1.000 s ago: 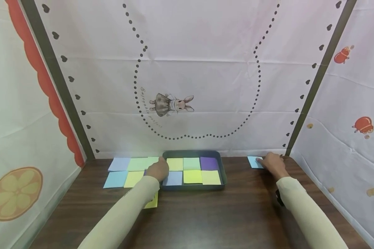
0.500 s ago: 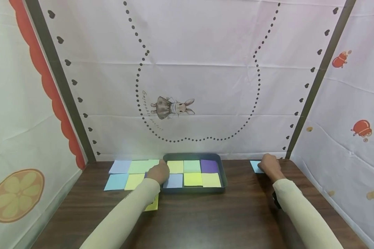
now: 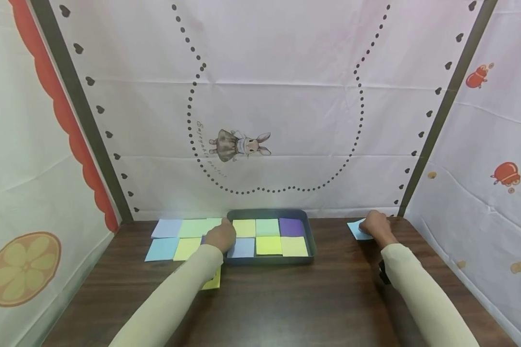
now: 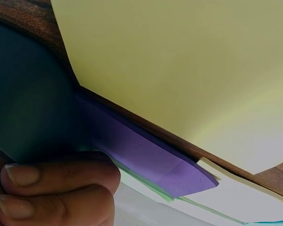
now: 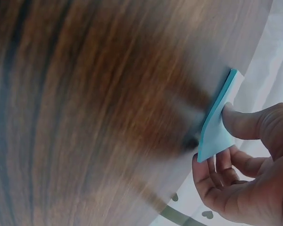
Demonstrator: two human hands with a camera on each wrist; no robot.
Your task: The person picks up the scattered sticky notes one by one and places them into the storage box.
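My left hand point(image 3: 221, 235) grips the left end of a dark teal tray point(image 3: 269, 260), its fingers curled at the rim. In the left wrist view those bent fingers lie against the tray wall, close to a purple sticky note pad point(image 4: 144, 146). Far to the right, my right hand point(image 3: 377, 227) pinches a light blue sticky note pad point(image 3: 358, 230) between thumb and fingers. The right wrist view shows the thumb on its face and fingers underneath, with the pad slightly bent. Inside the tray lie two rows of pads, including a dark purple one point(image 3: 291, 227) and a bright yellow one point(image 3: 268, 246).
Left of the tray, several more pads lie in two rows, a blue one point(image 3: 161, 249) at the near left. Nearer the front, a yellow pad point(image 3: 212, 280) is partly hidden by the left sleeve. A white printed cloth point(image 3: 304, 144) stands behind the brown table point(image 3: 286, 308).
My right hand has shifted slightly left, and the light blue pad has turned and moved a little with it. The left hand stays at the tray's end. The head view bobbed slightly.
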